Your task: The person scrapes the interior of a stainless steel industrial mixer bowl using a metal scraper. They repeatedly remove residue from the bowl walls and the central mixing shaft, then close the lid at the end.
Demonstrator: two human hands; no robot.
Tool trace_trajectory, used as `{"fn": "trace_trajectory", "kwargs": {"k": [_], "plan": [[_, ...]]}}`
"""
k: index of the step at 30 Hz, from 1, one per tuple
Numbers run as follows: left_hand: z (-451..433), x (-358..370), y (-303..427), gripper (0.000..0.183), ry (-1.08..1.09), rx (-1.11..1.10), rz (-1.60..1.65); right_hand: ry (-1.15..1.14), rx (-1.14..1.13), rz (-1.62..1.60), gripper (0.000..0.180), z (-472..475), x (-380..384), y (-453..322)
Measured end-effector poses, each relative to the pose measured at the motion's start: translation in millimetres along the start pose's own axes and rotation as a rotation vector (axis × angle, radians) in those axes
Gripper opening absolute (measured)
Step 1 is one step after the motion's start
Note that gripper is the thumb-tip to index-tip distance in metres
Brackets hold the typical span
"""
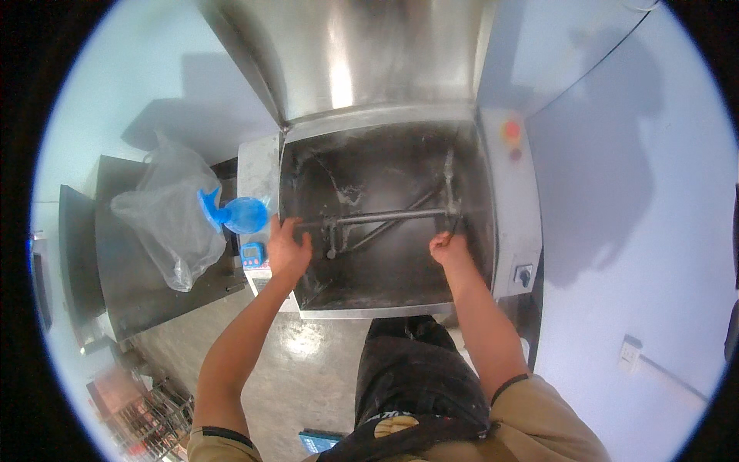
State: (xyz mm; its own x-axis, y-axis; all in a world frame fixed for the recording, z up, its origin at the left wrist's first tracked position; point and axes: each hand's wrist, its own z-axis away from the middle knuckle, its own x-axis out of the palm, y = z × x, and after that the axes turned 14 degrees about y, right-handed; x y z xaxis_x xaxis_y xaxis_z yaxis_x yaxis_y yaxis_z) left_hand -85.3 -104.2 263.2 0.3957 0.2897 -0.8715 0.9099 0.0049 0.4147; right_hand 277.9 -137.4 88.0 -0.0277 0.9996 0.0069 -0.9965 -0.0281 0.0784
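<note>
Before me is the tub [392, 283] of a stainless steel dough mixer, with pale smears on its inner walls. A metal agitator bar [392, 216] with slanted arms spans it from side to side. My left hand [288, 248] rests at the tub's left rim, its fingers spread and thumb over the inside. Within the tub, at the lower right end of the agitator, my right hand [449, 247] is curled into a fist. A thin dark piece shows by its fingers; whether I hold it is unclear. The raised steel lid [392, 52] stands behind the tub.
On the mixer's left side are a blue spray bottle [245, 215] and a blue digital timer [253, 254]. A clear plastic bag [173, 213] lies on a steel surface [124, 289]. A red button [511, 131] and rotary switch [523, 275] sit on the right panel, near the wall.
</note>
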Motion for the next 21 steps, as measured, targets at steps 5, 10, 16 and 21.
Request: {"fn": "trace_trajectory", "kwargs": {"k": [5, 10, 16, 21], "plan": [[-0.5, 0.5, -1.5, 0.033, -0.021, -0.051, 0.001, 0.026, -0.065, 0.115, 0.052, -7.7, -2.1, -0.3], [1.8, 4.5, -5.0, 0.031, 0.04, 0.018, -0.02, 0.081, -0.192, 0.235, 0.04, -4.9, 3.7, 4.9], [2.7, 6.0, -9.7, 0.028, 0.059, 0.055, -0.004, 0.133, -0.268, 0.221, 0.027, -8.8, 5.6, 12.3], [2.1, 5.9, -9.2, 0.028, 0.035, 0.042, -0.014, 0.009, -0.085, 0.13, 0.029, -5.1, 1.4, 14.1]]}}
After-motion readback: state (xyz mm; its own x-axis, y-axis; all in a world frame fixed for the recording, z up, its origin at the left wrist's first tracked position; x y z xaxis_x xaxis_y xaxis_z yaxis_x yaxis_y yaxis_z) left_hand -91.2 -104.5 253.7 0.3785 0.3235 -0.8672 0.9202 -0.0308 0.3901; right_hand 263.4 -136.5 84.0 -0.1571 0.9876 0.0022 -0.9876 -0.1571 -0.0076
